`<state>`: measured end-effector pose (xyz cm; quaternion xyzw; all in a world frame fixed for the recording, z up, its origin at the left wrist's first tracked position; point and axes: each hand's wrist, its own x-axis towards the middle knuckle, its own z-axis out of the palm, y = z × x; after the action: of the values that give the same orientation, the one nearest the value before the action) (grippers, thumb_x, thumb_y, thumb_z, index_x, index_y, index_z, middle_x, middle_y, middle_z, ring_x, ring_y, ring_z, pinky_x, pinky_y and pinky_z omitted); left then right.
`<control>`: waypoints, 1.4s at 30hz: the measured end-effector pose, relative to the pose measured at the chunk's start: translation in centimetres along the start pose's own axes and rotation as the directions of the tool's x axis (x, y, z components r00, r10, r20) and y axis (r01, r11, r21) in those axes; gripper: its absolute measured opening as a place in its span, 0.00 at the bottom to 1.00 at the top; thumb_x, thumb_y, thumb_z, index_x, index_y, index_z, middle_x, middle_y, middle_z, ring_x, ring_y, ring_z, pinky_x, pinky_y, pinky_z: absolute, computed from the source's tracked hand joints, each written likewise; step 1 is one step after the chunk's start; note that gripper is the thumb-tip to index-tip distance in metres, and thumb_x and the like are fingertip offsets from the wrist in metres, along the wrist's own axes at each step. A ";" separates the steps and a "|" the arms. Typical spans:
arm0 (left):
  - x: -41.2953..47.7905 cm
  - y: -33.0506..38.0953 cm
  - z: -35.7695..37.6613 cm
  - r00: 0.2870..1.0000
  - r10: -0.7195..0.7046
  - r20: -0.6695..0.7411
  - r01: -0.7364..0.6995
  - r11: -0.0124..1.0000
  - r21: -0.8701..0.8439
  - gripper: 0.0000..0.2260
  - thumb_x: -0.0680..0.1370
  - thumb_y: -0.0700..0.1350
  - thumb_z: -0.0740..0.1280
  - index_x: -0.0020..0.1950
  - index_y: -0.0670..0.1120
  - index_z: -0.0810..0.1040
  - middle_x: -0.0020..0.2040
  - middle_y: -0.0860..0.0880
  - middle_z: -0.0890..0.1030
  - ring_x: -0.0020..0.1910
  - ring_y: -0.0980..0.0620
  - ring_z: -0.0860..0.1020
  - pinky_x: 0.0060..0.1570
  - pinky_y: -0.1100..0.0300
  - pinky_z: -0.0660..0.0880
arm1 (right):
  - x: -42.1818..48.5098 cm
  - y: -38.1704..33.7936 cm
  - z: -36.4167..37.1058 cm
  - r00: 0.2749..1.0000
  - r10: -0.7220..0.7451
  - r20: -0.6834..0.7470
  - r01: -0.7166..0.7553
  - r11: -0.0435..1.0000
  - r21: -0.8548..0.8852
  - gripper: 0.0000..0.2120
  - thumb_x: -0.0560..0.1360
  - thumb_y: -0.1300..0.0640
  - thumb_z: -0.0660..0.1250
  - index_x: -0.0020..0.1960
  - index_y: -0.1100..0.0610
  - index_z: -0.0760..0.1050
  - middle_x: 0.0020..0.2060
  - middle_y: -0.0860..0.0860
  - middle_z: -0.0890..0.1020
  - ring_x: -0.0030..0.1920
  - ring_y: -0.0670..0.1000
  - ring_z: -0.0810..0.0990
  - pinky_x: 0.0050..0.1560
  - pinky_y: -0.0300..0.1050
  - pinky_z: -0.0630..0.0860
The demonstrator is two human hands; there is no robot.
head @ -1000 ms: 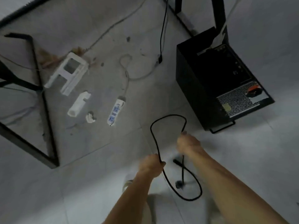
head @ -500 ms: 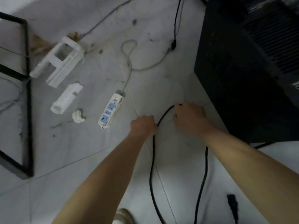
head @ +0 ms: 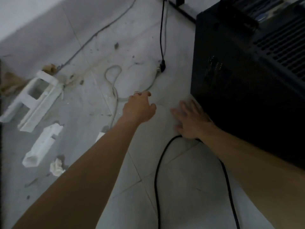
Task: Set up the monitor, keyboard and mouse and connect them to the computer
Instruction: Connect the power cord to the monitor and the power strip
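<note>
The black computer case (head: 247,90) stands on the floor at the right. A black power cable (head: 157,166) lies in a loop on the tiles, and its top bend runs under the heel of my right hand (head: 189,119). That hand lies with straight, spread fingers on the floor right beside the case. My left hand (head: 140,108) is stretched out over the tiles to its left, fingers relaxed and holding nothing, close to the white cord (head: 115,95) of a power strip (head: 100,135). My left forearm hides most of the strip.
White foam packing pieces (head: 35,100) and a crumpled paper scrap (head: 57,167) lie on the dirty floor at the left. A thin black cable with a plug (head: 162,66) hangs down near the case. A grey wire (head: 92,37) runs diagonally across the floor.
My left hand has let go of the black cable and moved forward towards the white cord. My right hand has flattened onto the floor beside the case. The view has dropped closer to the floor.
</note>
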<state>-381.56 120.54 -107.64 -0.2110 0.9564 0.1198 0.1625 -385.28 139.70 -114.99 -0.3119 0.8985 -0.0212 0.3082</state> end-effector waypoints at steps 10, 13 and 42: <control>11.6 3.6 1.0 0.996 0.088 -0.029 -0.087 0.995 0.046 0.31 0.80 0.53 0.64 0.79 0.62 0.53 0.81 0.43 0.49 0.76 0.38 0.58 0.70 0.42 0.63 | 1.0 0.4 2.9 0.991 0.056 -0.122 -0.054 0.998 0.014 0.31 0.78 0.31 0.39 0.77 0.37 0.32 0.77 0.46 0.28 0.76 0.56 0.25 0.76 0.60 0.32; 14.0 4.6 1.0 0.992 0.109 0.061 -0.118 0.976 0.183 0.32 0.80 0.56 0.63 0.79 0.65 0.48 0.82 0.44 0.45 0.77 0.38 0.56 0.72 0.41 0.61 | 1.0 0.1 2.3 0.996 0.073 -0.047 -0.073 0.997 0.015 0.32 0.81 0.33 0.44 0.77 0.36 0.30 0.75 0.46 0.25 0.75 0.56 0.23 0.75 0.60 0.31; -14.8 -6.4 6.9 0.985 -0.137 -0.102 0.049 0.800 -0.598 0.09 0.80 0.53 0.68 0.59 0.56 0.76 0.53 0.54 0.84 0.45 0.55 0.82 0.43 0.60 0.77 | -5.0 -10.2 0.3 0.656 -0.505 -0.560 0.379 0.863 -0.335 0.20 0.73 0.63 0.65 0.65 0.59 0.76 0.63 0.56 0.76 0.58 0.59 0.76 0.50 0.53 0.74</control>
<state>-364.17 122.35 -109.67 -0.3060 0.8683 0.3894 0.0264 -376.45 134.37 -110.19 -0.5238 0.8423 -0.1140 -0.0565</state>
